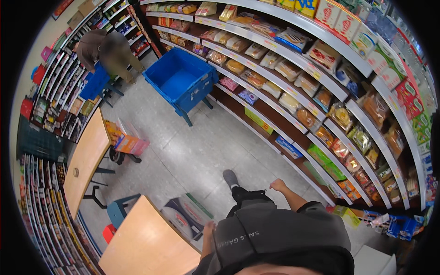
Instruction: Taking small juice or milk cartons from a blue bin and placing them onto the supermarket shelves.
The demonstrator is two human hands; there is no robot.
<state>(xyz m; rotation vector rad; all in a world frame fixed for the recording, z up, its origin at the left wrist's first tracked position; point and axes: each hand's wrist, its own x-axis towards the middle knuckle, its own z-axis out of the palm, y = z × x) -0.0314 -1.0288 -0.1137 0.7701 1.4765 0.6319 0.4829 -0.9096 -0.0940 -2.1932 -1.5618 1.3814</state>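
My right hand hangs beside my body over the aisle floor, its fingers curled in and nothing seen in them. It is nearest the lower bread shelves, apart from them. My left hand is low at my other side, between my dark top and a wooden table. Its fingers are too small and hidden to make out. Near that hand a printed carton stands on the floor. Packaged breads and cakes fill the shelves on my right.
A large blue crate stands on legs ahead. Farther left a person bends by another blue crate. A second wooden table, a teal chair and a pink-orange box line the left. Packed shelves run behind them.
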